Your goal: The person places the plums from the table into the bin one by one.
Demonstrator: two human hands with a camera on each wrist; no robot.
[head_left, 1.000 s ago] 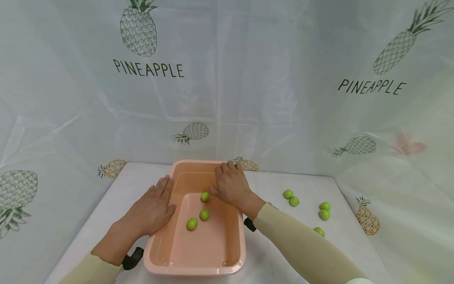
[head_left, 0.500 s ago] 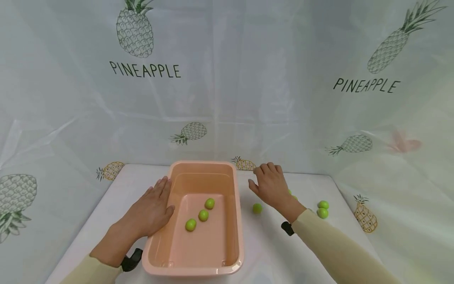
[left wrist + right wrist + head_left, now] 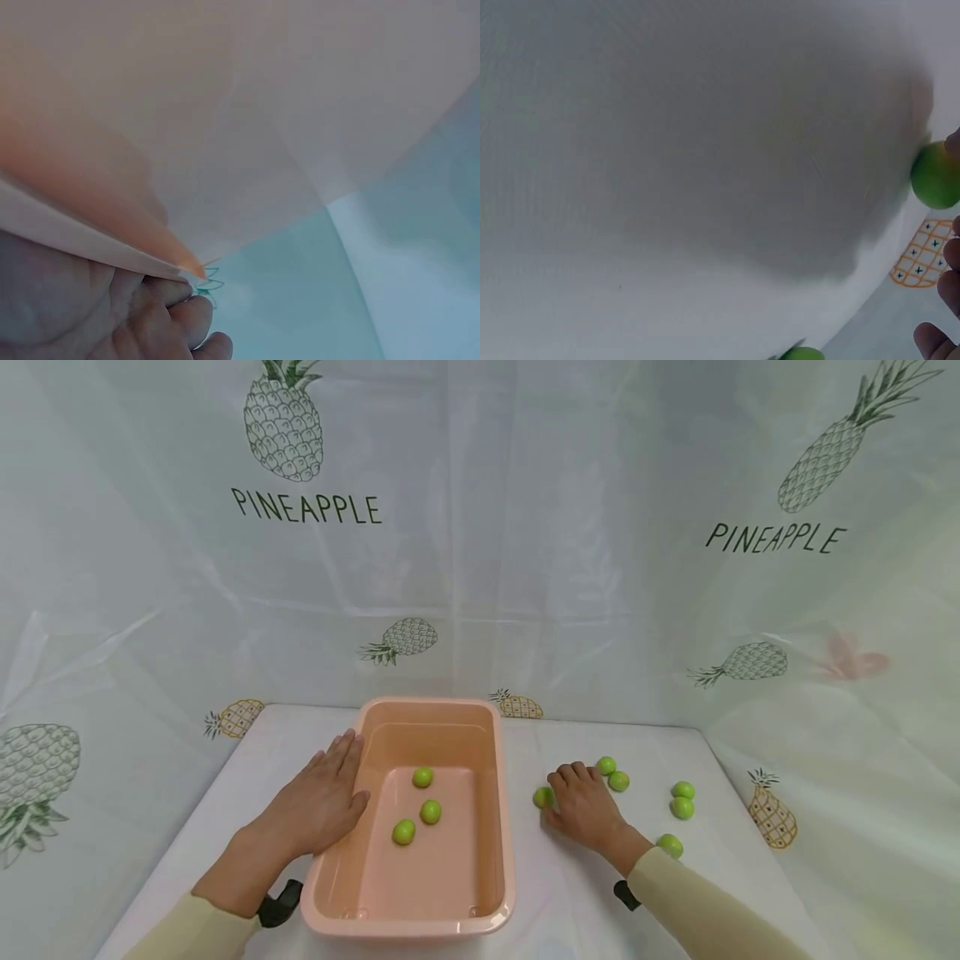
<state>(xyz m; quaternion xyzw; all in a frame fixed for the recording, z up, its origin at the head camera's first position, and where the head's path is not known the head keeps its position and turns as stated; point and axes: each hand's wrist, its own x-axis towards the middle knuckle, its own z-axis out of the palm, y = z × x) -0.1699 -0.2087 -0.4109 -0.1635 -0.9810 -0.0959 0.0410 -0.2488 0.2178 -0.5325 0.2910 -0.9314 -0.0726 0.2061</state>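
Note:
My left hand point(image 3: 318, 797) lies with straight fingers along the left rim of a peach-coloured plastic tub point(image 3: 408, 928); the left wrist view shows its fingers just beyond the rim. Inside the tub, three small green limes rest on the floor: a far lime point(image 3: 423, 777), a middle lime point(image 3: 431, 812) and a near lime point(image 3: 403, 832). To the right of the tub, my right hand point(image 3: 585, 806) is low over the table, its thumb and fingers reaching about a single lime point(image 3: 543, 797). In the right wrist view, fingertips overlap this lime point(image 3: 936, 176), and the other fingers are spread apart from it.
Behind my right hand lies a pair of limes point(image 3: 618, 781). Farther right are another pair point(image 3: 682, 807) and a lone lime point(image 3: 670, 846) near my right sleeve point(image 3: 697, 897). A pineapple-printed sheet point(image 3: 525, 568) hangs behind the white table point(image 3: 555, 893).
My right hand has moved from over the tub out to the right, then down to the single lime. The far lime in the tub has rolled about. My left hand has stayed at the rim.

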